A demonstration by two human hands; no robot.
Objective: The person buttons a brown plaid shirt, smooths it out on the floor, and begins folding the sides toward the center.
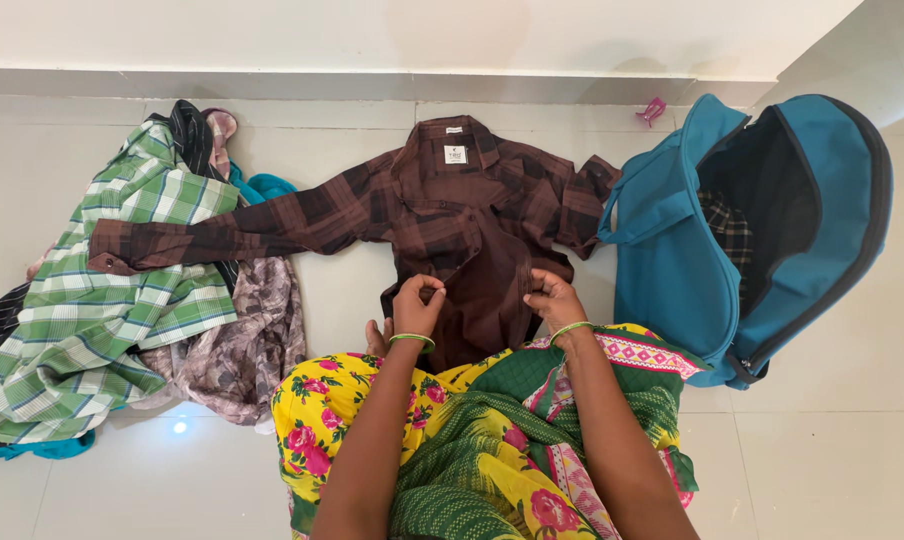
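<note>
on the tiled floor (372, 290) at far left i see a heap of clothes (222, 350) topped by a green checked shirt (102, 300), with one long sleeve of the brown checked shirt (442, 215) lying across it. that brown shirt is spread collar-away in the middle. my left hand (417, 305) is pinched shut on its front edge near the hem, my right hand (554, 298) pinched on the opposite edge. further right an open teal bag (672, 270) touches the other sleeve. i judge the draped sleeve could drag the pile if i pull, and the fold could skew
</note>
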